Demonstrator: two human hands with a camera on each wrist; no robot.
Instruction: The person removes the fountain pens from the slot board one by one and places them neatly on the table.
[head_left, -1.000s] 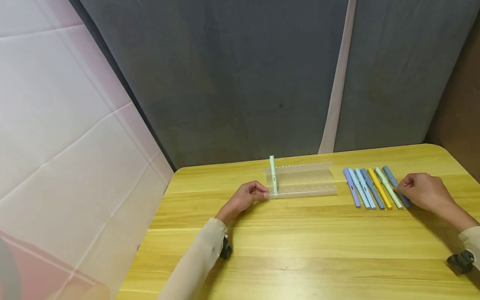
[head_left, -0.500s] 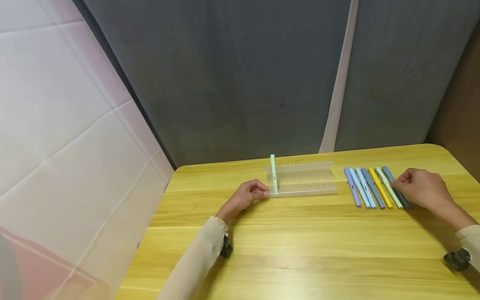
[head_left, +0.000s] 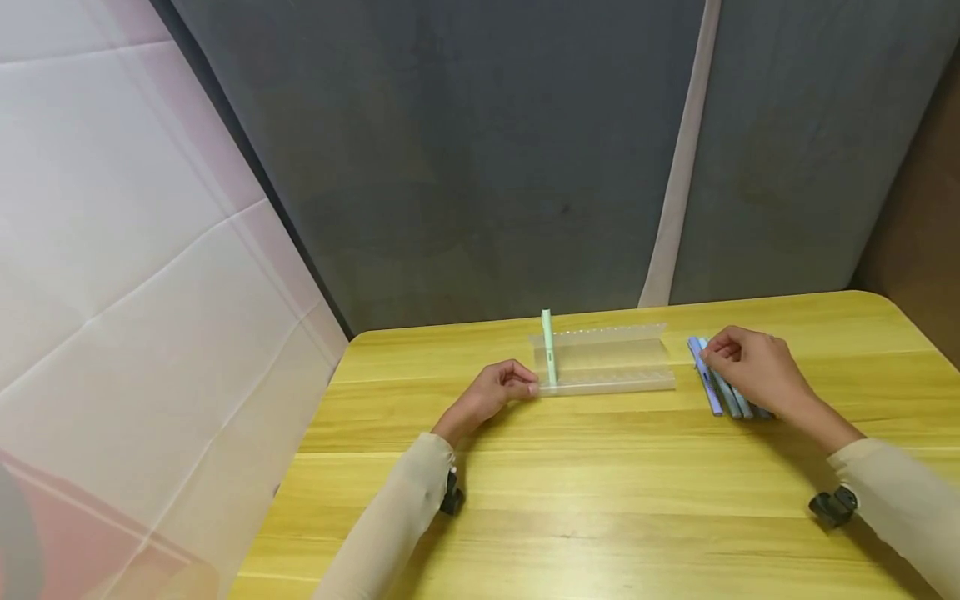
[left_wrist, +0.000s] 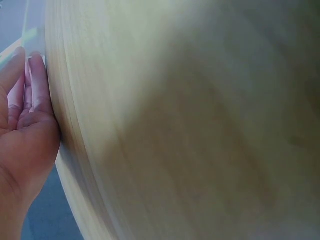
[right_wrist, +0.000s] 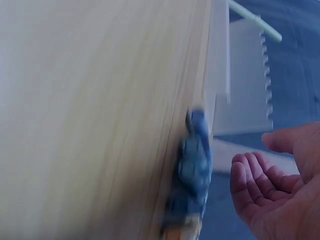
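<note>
Yellow wooden table [head_left: 600,500] fills lower frame. Clear pen rack [head_left: 603,360] at centre, one mint-green pen [head_left: 548,346] upright at its left end. Left hand [head_left: 495,392] rests on table, fingertips touching rack's left end. Right hand [head_left: 753,371], fingers curled, over row of pens [head_left: 712,385] at centre right, covering most. Grey curtain behind, pale panel upper left.

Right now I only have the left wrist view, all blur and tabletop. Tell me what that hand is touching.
Observer: The left hand rests on the table and touches the left end of the clear pen rack.
Operator: Say what is in the rack.
Observer: One mint green pen, upright at its left end.
Operator: Now place the other hand.
Observer: The right hand is over the row of pens lying right of the rack, palm empty.
</note>
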